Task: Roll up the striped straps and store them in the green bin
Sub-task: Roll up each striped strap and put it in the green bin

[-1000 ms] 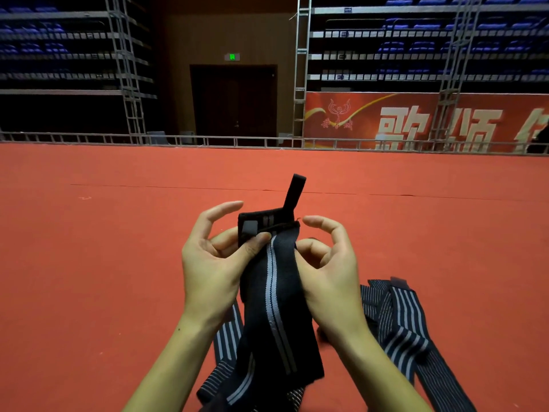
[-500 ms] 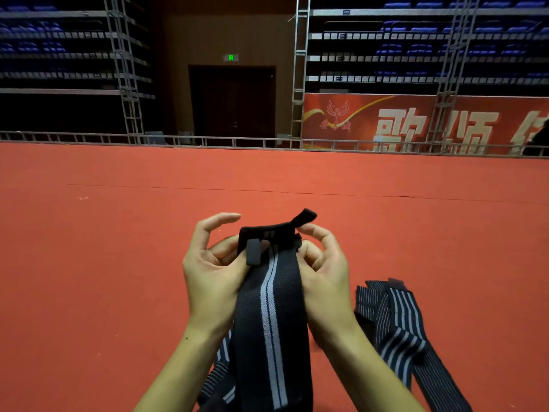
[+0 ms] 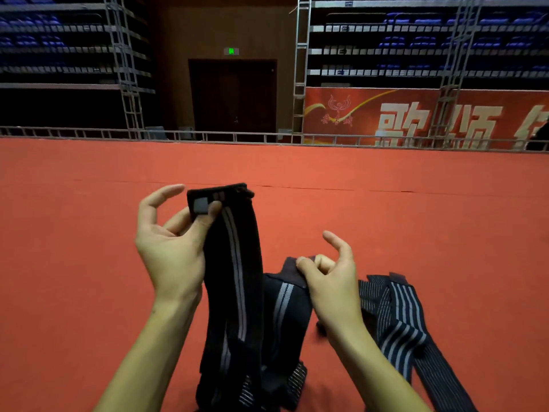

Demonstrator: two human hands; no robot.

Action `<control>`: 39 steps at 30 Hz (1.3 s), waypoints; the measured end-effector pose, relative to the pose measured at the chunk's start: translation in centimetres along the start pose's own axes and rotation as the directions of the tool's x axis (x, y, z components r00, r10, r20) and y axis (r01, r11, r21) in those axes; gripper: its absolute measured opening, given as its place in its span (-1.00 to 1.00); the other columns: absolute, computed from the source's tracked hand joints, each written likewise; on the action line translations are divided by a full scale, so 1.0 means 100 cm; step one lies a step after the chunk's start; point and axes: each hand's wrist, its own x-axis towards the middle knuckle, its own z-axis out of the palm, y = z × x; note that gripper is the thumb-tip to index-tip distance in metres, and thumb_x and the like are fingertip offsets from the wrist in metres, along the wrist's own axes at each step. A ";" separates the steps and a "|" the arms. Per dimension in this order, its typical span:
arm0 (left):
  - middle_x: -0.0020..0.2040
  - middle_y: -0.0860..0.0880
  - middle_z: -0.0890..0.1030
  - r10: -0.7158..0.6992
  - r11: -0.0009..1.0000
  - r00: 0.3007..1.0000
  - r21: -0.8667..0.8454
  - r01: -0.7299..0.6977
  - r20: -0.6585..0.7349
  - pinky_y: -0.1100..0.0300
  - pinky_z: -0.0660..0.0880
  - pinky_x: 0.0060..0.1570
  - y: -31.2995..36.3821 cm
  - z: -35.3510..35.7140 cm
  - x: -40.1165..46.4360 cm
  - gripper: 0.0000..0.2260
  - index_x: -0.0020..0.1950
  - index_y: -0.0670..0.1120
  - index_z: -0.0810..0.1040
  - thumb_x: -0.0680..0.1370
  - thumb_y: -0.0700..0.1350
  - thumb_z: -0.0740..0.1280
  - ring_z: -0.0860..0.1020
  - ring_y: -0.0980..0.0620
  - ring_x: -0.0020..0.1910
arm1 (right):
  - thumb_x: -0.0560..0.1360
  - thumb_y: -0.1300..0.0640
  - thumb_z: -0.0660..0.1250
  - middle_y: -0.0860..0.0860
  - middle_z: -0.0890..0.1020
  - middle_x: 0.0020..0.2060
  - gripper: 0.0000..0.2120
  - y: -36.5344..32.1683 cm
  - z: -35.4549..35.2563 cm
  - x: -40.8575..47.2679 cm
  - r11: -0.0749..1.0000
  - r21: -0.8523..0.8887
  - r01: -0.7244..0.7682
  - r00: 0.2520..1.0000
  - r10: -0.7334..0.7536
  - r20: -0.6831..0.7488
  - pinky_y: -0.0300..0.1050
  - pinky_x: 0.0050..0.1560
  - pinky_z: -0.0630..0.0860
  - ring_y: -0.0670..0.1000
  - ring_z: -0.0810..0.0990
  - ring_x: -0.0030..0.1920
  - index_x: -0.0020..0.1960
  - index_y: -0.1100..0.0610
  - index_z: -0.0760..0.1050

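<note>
A red floor covering (image 3: 89,263) spans the whole working area, bounded at the far edge by a low metal rail (image 3: 208,135). Beyond the rail stand tiers of blue seats (image 3: 445,22), a red banner (image 3: 416,117) with large pale characters, and a dark doorway (image 3: 233,93) with a green sign (image 3: 231,51) above it. In the foreground, a black strap with a grey centre stripe (image 3: 234,278) hangs upright from its top end down to the floor. A second strap of the same pattern (image 3: 285,304) rises just beside it on the right. A loose pile of dark straps with several thin pale stripes (image 3: 398,319) lies on the floor to the right, behind the right forearm. The left hand (image 3: 169,248) pinches the top end of the tall strap between thumb and fingers, the index finger raised clear. The right hand (image 3: 329,281) pinches the top end of the second strap between thumb and curled fingers, the index finger lifted. The green bin is not in view.
</note>
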 end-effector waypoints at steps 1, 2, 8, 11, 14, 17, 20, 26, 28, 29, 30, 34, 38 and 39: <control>-0.10 -0.03 0.80 0.005 0.999 1.000 0.032 -0.005 0.008 0.21 0.67 -0.15 0.004 -0.003 0.002 -0.54 0.32 -0.05 0.51 0.50 -0.22 0.59 0.77 0.03 -0.14 | 0.61 0.28 0.41 -0.07 0.38 -0.43 -0.43 0.008 -0.002 0.002 0.999 -0.036 0.004 1.000 -0.005 -0.011 -0.29 -0.29 0.41 -0.07 0.37 -0.39 0.52 -0.03 0.28; -0.11 -0.03 0.80 0.010 0.999 1.000 0.047 -0.011 0.022 0.20 0.67 -0.15 0.007 -0.002 0.005 -0.51 0.35 -0.05 0.50 0.49 -0.21 0.60 0.77 0.03 -0.13 | 0.60 0.27 0.41 -0.07 0.38 -0.43 -0.41 0.014 -0.004 0.004 0.998 -0.053 -0.016 0.999 0.014 -0.035 -0.27 -0.28 0.42 -0.07 0.37 -0.39 0.53 0.00 0.27; -0.12 -0.03 0.80 0.047 0.989 0.998 0.136 -0.051 0.037 0.07 0.72 -0.10 0.022 0.010 0.026 -0.50 0.39 -0.08 0.50 0.52 -0.25 0.61 0.79 -0.05 -0.11 | 0.50 0.03 0.45 -0.09 0.50 -0.40 -0.25 0.054 -0.024 0.015 0.874 -0.445 -0.194 0.972 0.232 0.032 0.09 -0.16 0.54 0.01 0.55 -0.28 0.60 0.03 0.22; -0.10 -0.07 0.80 0.071 0.994 0.997 0.078 -0.071 0.002 -0.14 0.73 0.06 0.029 0.021 0.042 -0.52 0.36 -0.11 0.51 0.52 -0.25 0.62 0.79 -0.12 -0.05 | 0.53 0.12 0.48 0.03 0.60 -0.21 -0.27 0.065 -0.033 0.019 0.774 -0.562 -0.292 0.896 0.426 0.122 0.01 -0.24 0.55 0.01 0.55 -0.27 0.59 0.14 0.24; -0.10 -0.11 0.80 0.107 0.993 0.994 0.052 -0.107 0.011 -0.20 0.71 0.14 0.036 0.037 0.057 -0.53 0.32 -0.12 0.51 0.50 -0.26 0.63 0.79 -0.13 -0.02 | 0.54 0.21 0.47 0.09 0.59 -0.25 -0.25 0.071 -0.039 0.011 0.708 -0.567 -0.422 0.747 0.626 0.225 -0.10 -0.40 0.53 -0.01 0.49 -0.40 0.62 0.13 0.18; -0.14 -0.09 0.79 0.130 0.991 0.991 0.032 -0.131 0.031 -0.14 0.72 0.10 0.044 0.050 0.066 -0.54 0.31 -0.14 0.52 0.49 -0.25 0.64 0.79 -0.09 -0.04 | 0.50 0.08 0.55 -0.01 0.61 -0.34 -0.18 0.070 -0.045 -0.003 0.646 -0.670 -0.367 0.647 0.695 0.315 -0.06 -0.31 0.62 -0.04 0.57 -0.38 0.61 0.08 0.19; -0.20 -0.01 0.79 0.114 0.992 0.992 0.041 -0.116 0.044 -0.04 0.73 0.00 0.047 0.059 0.069 -0.55 0.31 -0.15 0.53 0.50 -0.25 0.63 0.79 -0.05 -0.09 | 0.54 -0.09 0.51 -0.06 0.68 0.00 -0.34 0.061 -0.046 -0.010 0.650 -0.756 -0.079 0.779 0.514 0.360 -0.01 0.07 0.66 -0.07 0.66 -0.06 0.55 0.04 0.36; -0.05 -0.21 0.78 0.061 0.994 0.992 0.079 -0.070 0.115 -0.24 0.70 0.14 0.035 0.073 0.064 -0.61 0.25 -0.05 0.57 0.51 -0.17 0.64 0.79 -0.14 -0.02 | 0.59 -0.46 0.18 -0.17 0.63 0.36 -0.28 -0.047 -0.016 -0.011 0.995 0.076 0.062 0.945 -0.083 0.316 -0.14 0.41 0.50 -0.22 0.56 0.40 0.62 -0.10 0.28; 0.01 -0.25 0.76 0.049 0.996 0.992 0.066 -0.056 0.112 -0.25 0.69 0.15 0.036 0.078 0.064 -0.63 0.23 -0.03 0.58 0.51 -0.13 0.64 0.79 -0.14 0.00 | 0.57 -0.44 0.26 -0.22 0.49 0.48 -0.18 -0.064 -0.006 -0.005 0.983 0.039 0.177 0.924 -0.179 0.338 -0.25 0.46 0.41 -0.33 0.45 0.45 0.69 -0.13 0.09; 0.04 -0.26 0.75 0.043 0.997 0.993 0.056 -0.049 0.114 -0.24 0.69 0.16 0.037 0.080 0.064 -0.64 0.23 -0.02 0.58 0.51 -0.11 0.64 0.78 -0.14 0.01 | 0.60 -0.40 0.30 -0.26 0.46 0.46 -0.15 -0.069 -0.001 -0.003 0.982 0.022 0.185 0.915 -0.181 0.361 -0.35 0.42 0.40 -0.41 0.44 0.41 0.71 -0.12 0.01; 0.07 -0.27 0.75 0.037 0.998 0.993 0.047 -0.042 0.116 -0.23 0.68 0.19 0.037 0.083 0.066 -0.64 0.22 -0.02 0.58 0.51 -0.09 0.63 0.78 -0.15 0.03 | 0.61 -0.33 0.31 -0.31 0.45 0.41 -0.13 -0.073 0.004 0.000 0.983 0.023 0.180 0.910 -0.175 0.377 -0.45 0.35 0.40 -0.48 0.45 0.35 0.73 -0.10 -0.05; 0.04 -0.24 0.77 0.025 1.000 0.994 -0.018 -0.023 0.106 -0.26 0.64 0.27 0.047 0.092 0.071 -0.64 0.25 -0.07 0.57 0.54 -0.04 0.61 0.77 -0.17 0.09 | 0.69 -0.13 0.34 -0.07 0.60 0.41 -0.24 -0.080 0.017 0.004 0.977 0.092 0.192 0.900 -0.213 0.379 -0.06 0.45 0.52 -0.17 0.61 0.36 0.72 -0.08 -0.03; -0.11 -0.06 0.78 -0.002 0.998 0.997 -0.067 0.006 0.072 0.07 0.69 0.08 0.053 0.099 0.075 -0.66 0.27 -0.16 0.57 0.59 -0.09 0.57 0.78 0.01 -0.02 | 0.67 0.01 0.34 0.02 0.71 0.29 -0.32 -0.083 0.025 0.005 0.965 0.126 0.229 0.916 -0.257 0.307 0.30 0.40 0.54 0.05 0.71 0.27 0.68 -0.02 0.09; -0.11 -0.03 0.77 -0.018 0.997 0.998 -0.068 0.022 0.062 0.07 0.70 0.08 0.054 0.101 0.076 -0.66 0.27 -0.17 0.57 0.59 -0.08 0.57 0.77 0.03 -0.01 | 0.68 0.07 0.35 0.05 0.73 0.24 -0.34 -0.084 0.026 0.006 0.962 0.155 0.227 0.922 -0.263 0.284 0.32 0.36 0.57 0.09 0.73 0.22 0.68 0.00 0.11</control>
